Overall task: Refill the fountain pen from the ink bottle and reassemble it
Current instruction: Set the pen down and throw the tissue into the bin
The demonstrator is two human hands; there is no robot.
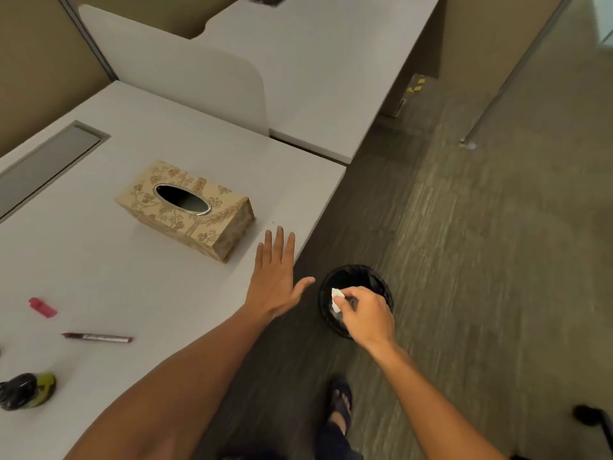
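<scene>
The fountain pen body (98, 337), dark red with a silver middle, lies on the white desk (99, 260) at the left. Its pink cap (42, 307) lies apart, a little farther back. A dark ink bottle (25, 390) with a green label lies at the desk's lower left edge. My left hand (277, 277) rests flat with fingers spread near the desk's right edge. My right hand (365, 315) pinches a crumpled white tissue (337, 298) over a black waste bin (356, 298) on the floor.
A gold patterned tissue box (185, 209) stands mid-desk, just beyond my left hand. A grey cable hatch (46, 161) is set in the desk's back left. A white divider (185, 78) and a second desk lie behind. My sandalled foot (340, 406) stands on the carpet.
</scene>
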